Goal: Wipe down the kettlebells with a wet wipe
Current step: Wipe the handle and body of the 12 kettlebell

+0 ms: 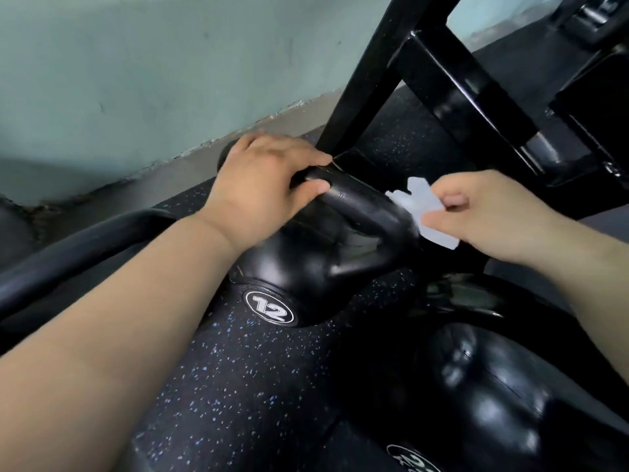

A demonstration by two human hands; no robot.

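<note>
At the far left a black curved handle [78, 240] comes into view from the left edge, low over the speckled rubber floor [238, 376]. The left hand [262, 185] reaches forward from the near left, palm down, and its grip is closed around the left end of the handle of the black kettlebell [299, 264]; the thumb lies on the near side of the handle and the fingers go over the far side. This kettlebell stands on the floor in the middle, close to the grey-green wall [136, 73], and it is glossy, with a round badge reading "12" on its near side. At the right end of its handle, the white wet wipe [425, 209] touches the handle. The right hand [490, 216] pinches the wipe between thumb and fingertips, grip narrow, coming from the near right. Behind, a black metal frame [459, 80] rises to the far right. A larger black kettlebell [476, 396] stands near right.
</note>
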